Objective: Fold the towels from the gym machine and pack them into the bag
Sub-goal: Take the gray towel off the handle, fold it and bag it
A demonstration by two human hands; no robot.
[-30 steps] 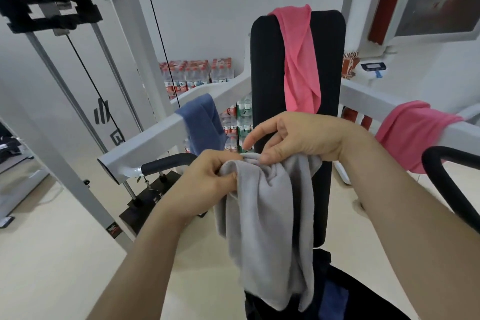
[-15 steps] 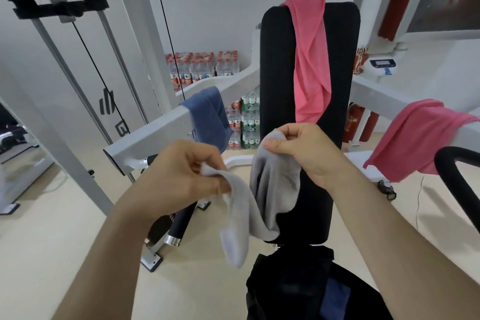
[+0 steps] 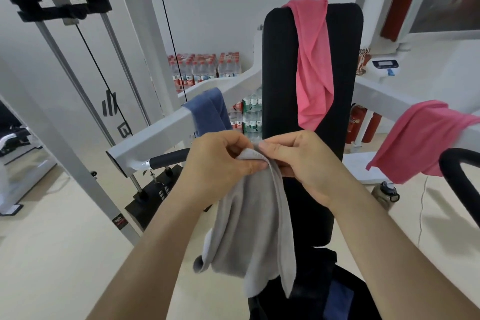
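Your left hand [image 3: 220, 163] and right hand [image 3: 298, 163] meet at the centre of the frame. The fingers [image 3: 275, 148] of both are curled, pinching the top edge of the grey towel [image 3: 249, 228], which hangs doubled above the black bag [image 3: 324, 293] at the bottom edge. A pink towel [image 3: 314, 65] drapes the backrest [image 3: 278, 73] at upper centre. A second pink towel [image 3: 420, 138] hangs at the right edge, and a blue towel [image 3: 213, 112] hangs left of centre.

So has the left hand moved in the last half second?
Yes. The left hand, gripping the grey towel, has moved right toward the black backrest, meeting the right hand at its left edge.
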